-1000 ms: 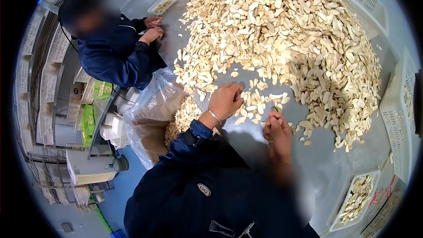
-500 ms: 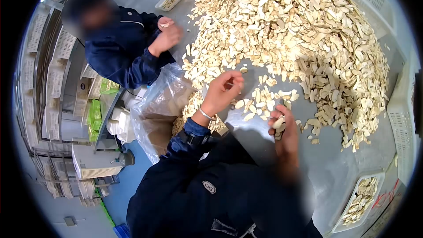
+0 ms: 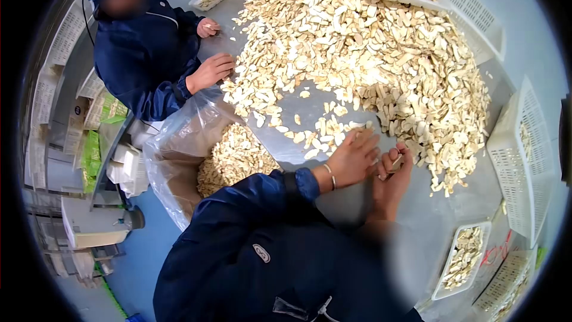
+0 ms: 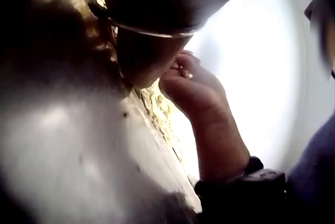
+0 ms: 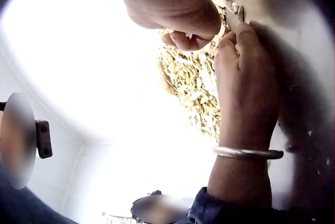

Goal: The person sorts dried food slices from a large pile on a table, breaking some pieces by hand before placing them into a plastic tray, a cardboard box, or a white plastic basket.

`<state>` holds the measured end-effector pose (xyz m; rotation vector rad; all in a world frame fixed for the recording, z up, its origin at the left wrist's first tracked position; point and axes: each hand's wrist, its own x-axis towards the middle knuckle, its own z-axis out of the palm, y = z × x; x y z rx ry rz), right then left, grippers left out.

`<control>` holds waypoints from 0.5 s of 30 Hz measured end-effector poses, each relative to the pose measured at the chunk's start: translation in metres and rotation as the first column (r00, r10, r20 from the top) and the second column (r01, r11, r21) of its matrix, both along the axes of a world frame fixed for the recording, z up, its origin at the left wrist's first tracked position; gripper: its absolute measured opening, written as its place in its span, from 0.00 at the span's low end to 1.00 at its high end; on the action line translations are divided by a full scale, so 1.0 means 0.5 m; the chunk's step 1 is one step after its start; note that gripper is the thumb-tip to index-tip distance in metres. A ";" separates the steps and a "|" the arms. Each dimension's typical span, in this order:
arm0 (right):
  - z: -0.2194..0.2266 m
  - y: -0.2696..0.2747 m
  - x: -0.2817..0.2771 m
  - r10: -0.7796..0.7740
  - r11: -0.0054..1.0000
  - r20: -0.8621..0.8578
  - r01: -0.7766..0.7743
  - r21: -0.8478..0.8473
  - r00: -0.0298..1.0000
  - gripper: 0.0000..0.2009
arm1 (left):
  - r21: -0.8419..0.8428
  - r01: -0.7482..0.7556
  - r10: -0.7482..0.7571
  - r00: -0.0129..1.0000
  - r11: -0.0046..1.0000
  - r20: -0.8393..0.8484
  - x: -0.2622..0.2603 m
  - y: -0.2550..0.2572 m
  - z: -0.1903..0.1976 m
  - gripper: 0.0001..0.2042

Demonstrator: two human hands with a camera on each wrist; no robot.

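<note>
Pale dried slices (image 3: 333,30) are heaped on a metal table (image 3: 298,104). My left hand (image 3: 351,160), with a bracelet on the wrist, is over the small scattered slices (image 3: 325,131), close beside my right hand (image 3: 393,176). In the right wrist view the thumb and finger of my left hand (image 5: 246,77) meet at a slice (image 5: 233,19). My right hand (image 5: 172,6) has its fingers curled there. A pale bit (image 4: 187,73) shows between the curled fingers of my right hand (image 4: 196,95) in the left wrist view.
A lined bag of slices (image 3: 235,158) stands left of the table edge. White baskets (image 3: 518,167) stand at the right and back; a small tray (image 3: 438,292) lies lower right. Another person (image 3: 140,53) works at the far left.
My left hand has moved right and down, from beside the scattered slices to my right hand. The fingers of my right hand have curled in over the slices they held. The head view has shifted.
</note>
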<state>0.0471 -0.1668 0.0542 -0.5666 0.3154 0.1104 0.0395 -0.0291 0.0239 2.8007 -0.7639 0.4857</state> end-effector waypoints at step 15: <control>-0.009 0.018 -0.013 0.112 0.992 0.044 -0.109 -0.068 0.993 0.09 | -0.113 -0.357 0.371 0.918 0.927 0.143 -0.046 0.312 -0.017 0.06</control>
